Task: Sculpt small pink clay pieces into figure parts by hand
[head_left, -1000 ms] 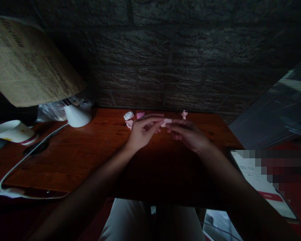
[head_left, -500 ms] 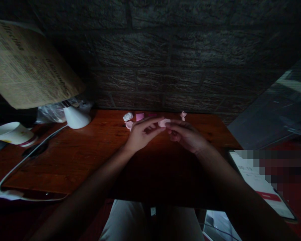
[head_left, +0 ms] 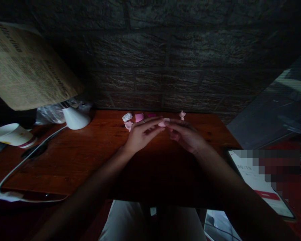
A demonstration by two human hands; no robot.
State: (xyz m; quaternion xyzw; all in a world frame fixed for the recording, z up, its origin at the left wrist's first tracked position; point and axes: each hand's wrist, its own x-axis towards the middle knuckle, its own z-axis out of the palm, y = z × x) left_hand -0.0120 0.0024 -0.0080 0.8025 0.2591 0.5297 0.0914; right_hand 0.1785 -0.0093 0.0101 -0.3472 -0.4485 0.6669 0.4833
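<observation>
A small pale pink piece of modelling clay is held between my two hands above the table. My left hand pinches it from the left with thumb and fingers; a ring shows on one finger. My right hand grips its right side between thumb and forefinger, the other fingers curled below. Just beyond the left hand lie a white lump, a pale pink scrap, a brighter pink block and a partly hidden magenta piece. Past the right hand stands a small pale pink shaped piece.
On the left stand a lamp with a newsprint shade and white base, and a paper cup. A white cable crosses the wooden table. A phone lies right; a dark brick wall rises behind.
Both hands stay at nearly the same spot, with small finger shifts around the clay. The left fingers have moved slightly, so the bright pink block and magenta piece show more.
</observation>
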